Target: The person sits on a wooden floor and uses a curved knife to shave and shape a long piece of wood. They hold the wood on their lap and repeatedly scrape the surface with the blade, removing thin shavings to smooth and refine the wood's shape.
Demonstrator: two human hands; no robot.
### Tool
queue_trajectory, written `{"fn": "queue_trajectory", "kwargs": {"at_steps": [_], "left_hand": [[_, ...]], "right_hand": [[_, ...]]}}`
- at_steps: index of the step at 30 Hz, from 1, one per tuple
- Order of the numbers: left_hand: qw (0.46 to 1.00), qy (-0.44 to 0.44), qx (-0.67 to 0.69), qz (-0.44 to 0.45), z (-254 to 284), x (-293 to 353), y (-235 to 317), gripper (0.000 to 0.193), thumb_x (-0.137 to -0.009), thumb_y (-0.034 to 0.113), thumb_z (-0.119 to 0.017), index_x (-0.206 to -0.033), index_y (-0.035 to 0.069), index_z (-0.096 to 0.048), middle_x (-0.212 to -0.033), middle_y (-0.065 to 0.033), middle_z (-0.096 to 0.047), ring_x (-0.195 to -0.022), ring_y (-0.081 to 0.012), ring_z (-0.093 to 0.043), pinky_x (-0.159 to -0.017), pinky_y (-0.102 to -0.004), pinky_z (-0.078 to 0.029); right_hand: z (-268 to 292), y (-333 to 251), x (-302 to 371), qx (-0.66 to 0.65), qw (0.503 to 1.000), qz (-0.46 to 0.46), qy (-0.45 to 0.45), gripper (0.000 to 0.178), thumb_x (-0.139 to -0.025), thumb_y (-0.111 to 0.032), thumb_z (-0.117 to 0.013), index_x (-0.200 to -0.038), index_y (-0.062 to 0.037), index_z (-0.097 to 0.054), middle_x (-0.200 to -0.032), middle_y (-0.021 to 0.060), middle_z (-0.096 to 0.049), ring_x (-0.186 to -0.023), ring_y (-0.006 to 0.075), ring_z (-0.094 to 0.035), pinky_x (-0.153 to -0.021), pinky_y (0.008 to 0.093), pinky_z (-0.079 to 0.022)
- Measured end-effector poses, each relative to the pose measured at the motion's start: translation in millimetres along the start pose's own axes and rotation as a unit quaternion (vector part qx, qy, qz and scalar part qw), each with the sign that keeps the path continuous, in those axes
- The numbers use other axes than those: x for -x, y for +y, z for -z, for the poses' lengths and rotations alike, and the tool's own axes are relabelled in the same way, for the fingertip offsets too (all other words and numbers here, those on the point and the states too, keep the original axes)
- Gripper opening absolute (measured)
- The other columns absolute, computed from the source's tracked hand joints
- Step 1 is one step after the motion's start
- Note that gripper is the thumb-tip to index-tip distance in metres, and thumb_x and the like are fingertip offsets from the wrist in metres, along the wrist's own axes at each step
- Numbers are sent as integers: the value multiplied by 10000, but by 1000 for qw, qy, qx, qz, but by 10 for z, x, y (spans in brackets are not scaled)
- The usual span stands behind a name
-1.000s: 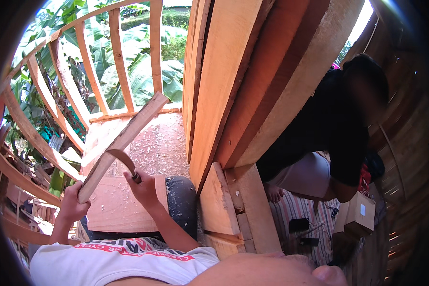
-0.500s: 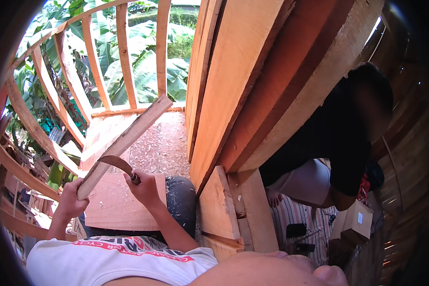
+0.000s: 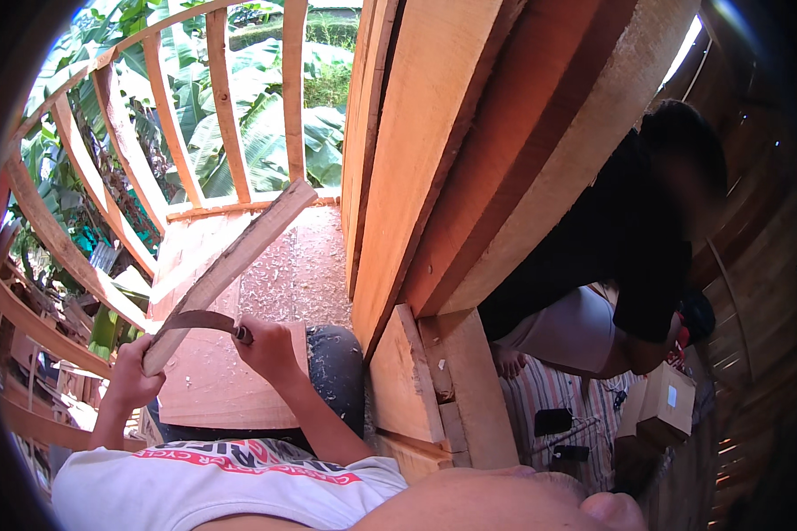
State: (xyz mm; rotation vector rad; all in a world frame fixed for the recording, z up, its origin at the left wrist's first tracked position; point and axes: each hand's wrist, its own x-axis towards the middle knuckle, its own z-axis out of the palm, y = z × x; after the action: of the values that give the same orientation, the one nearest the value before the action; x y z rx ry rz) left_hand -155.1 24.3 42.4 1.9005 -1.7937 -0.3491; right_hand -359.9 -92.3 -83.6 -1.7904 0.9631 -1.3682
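My left hand [image 3: 133, 379] is wrapped round the near end of a long wooden strip [image 3: 239, 262], which slants up and away to the right. My right hand [image 3: 270, 352] grips the handle of a curved knife [image 3: 197, 319] with a dark, brownish blade. The blade lies across the strip a little above my left hand, its tip near the strip's left edge. Beneath, a flat wooden board [image 3: 226, 380] rests over my lap, partly covered by my arms.
Wood shavings cover the plank floor [image 3: 297, 265]. A slatted wooden railing [image 3: 224, 106] stands ahead, leaves beyond it. Large upright beams [image 3: 429, 133] rise on my right. Past them a person in black [image 3: 584, 239] bends over a striped mat [image 3: 540, 398] near a cardboard box [image 3: 664, 405].
The knife has slid down the strip toward my left hand, its blade now lying flatter across. The strip stays in nearly the same place. The other person has shifted slightly.
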Motion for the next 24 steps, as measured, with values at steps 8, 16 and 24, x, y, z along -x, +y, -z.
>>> {"fn": "queue_trajectory", "kwargs": {"at_steps": [8, 16, 24], "left_hand": [[1000, 3, 19, -18, -22, -32, -33, 173, -607, 7, -546, -766, -34, -492, -587, -177, -442, -510, -286, -446, -505, -359, -372], [999, -7, 45, -9, -45, -29, -68, 174, -616, 0, -536, -782, -35, -498, -597, -147, -435, -519, -207, -415, -499, -327, -364], [999, -39, -18, -18, -65, 80, -78, 161, -615, 9, -544, -765, -25, -496, -580, -214, -470, -529, -384, -511, -498, -377, -396]], "right_hand": [[-53, 95, 22, -14, 999, 21, 22, 236, -814, -147, -693, -711, -30, -516, -548, 120, -525, -480, 285, -543, -477, 392, -412], [-99, 13, 41, 25, 995, 100, 14, 181, -775, -127, -705, -742, -52, -544, -562, 140, -511, -489, 285, -559, -473, 370, -423], [-102, -165, 26, -353, 922, -158, 6, 217, -899, -220, -675, -976, -41, -580, -551, -102, -382, -458, -2, -337, -405, 227, -248]]}}
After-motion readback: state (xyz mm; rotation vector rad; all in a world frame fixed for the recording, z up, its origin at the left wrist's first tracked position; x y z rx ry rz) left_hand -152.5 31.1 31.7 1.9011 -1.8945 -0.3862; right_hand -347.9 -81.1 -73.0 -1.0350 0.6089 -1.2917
